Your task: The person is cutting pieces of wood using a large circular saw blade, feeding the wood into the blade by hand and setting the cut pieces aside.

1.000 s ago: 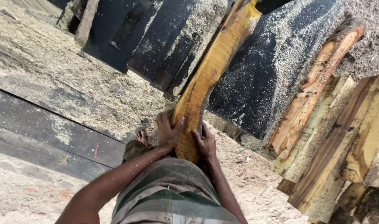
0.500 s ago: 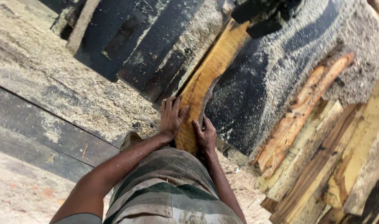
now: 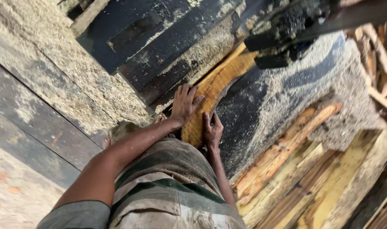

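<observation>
Head view: left hand [image 3: 184, 104] flat, fingers spread on sawn plank [image 3: 210, 95]; right hand [image 3: 212, 130] fingers curled on plank's edge. Plank lies on sawdust-covered saw desk [image 3: 282, 97], runs twd dark saw housing [image 3: 286, 29]. Best: even push, hands well back from housing.

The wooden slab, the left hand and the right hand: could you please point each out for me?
wooden slab [image 3: 214, 87], head view, on its bare sawn face above the hands.
left hand [image 3: 184, 104], head view, on the back of the hand.
right hand [image 3: 212, 131], head view, on the back of the hand.
</observation>
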